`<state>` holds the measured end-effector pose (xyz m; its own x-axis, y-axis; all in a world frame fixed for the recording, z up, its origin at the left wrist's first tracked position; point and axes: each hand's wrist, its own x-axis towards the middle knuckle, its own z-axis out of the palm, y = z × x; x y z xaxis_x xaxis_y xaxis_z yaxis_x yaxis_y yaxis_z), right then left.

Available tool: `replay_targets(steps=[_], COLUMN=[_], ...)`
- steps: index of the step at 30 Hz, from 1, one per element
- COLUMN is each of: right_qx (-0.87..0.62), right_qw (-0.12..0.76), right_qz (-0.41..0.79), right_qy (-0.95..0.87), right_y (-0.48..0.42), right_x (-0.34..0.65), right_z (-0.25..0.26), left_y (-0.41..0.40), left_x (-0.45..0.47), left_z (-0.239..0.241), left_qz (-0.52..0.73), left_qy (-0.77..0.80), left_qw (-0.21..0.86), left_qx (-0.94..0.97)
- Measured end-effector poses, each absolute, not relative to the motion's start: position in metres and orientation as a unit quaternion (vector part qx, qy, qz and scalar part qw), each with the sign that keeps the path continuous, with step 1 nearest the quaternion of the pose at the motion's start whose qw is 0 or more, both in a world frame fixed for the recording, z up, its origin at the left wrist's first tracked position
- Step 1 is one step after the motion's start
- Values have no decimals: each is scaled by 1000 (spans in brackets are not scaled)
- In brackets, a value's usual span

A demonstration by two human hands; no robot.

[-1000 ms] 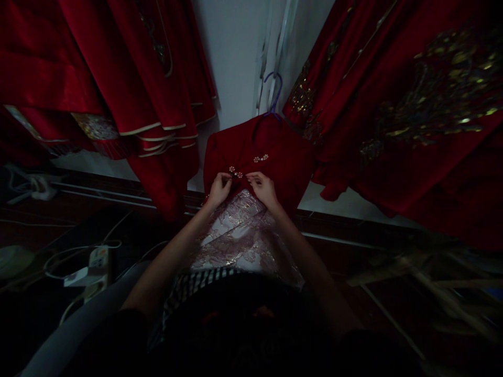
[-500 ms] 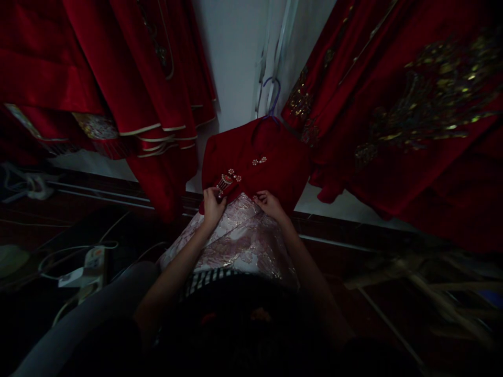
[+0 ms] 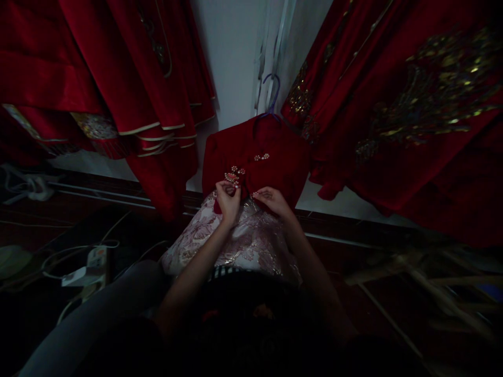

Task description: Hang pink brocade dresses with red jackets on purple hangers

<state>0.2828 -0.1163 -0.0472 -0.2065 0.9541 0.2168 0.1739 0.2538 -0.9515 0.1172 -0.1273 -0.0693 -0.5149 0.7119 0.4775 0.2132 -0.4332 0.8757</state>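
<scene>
A short red jacket [image 3: 286,162] hangs from a purple hanger [image 3: 271,99], with pale flower-shaped fastenings [image 3: 261,157] on its upper front. My left hand [image 3: 229,203] is closed on the jacket's lower front edge, just below a beaded ornament [image 3: 232,175]. To its right, my right hand [image 3: 275,200] pinches at the other front edge, thumb and fingers together. Its fingertips are small and dim, so exactly what lies between them is hard to see. Below both hands spreads a pale brocade skirt [image 3: 251,246] with pinkish flowers and shiny threads.
Red garments with pale trim [image 3: 145,89] hang on the left, and a red garment with gold sequins [image 3: 440,89] on the right. A white power strip [image 3: 96,264] with cables lies at lower left. Wooden bars [image 3: 428,288] stand at lower right in the dark.
My left hand has moved right, closer to my right hand, drawing the jacket's left front edge and its ornament along. My right hand has shifted only slightly.
</scene>
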Motion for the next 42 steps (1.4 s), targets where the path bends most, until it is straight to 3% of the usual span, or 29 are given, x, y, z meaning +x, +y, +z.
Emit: replay_targets(steps=[3,7,11,19,29,42], right_qx=[-427,-434,-446,-452,-449,-448], right_qw=[478,497,446,404,428,413], right_qz=[432,360,312,304,275,220], right_qy=[-635,-660,-711,-735,-735,-762], right_y=[-120,-127,-132,-129,-127,-126], right_x=[278,269,262,263,253,254], right_z=[-28,-18,-24,-39,-48,-50], left_y=[-136,-142,-144,-145,-141,-143], left_x=[134,134,130,129,129,130], left_z=[-101,-120,-114,-111,-117,-113], left_qz=[677,662,656,660,670,646], left_qy=[506,491,492,491,486,493], left_qw=[209,171,114,117,157,104], left_qx=[492,540,560,557,539,573])
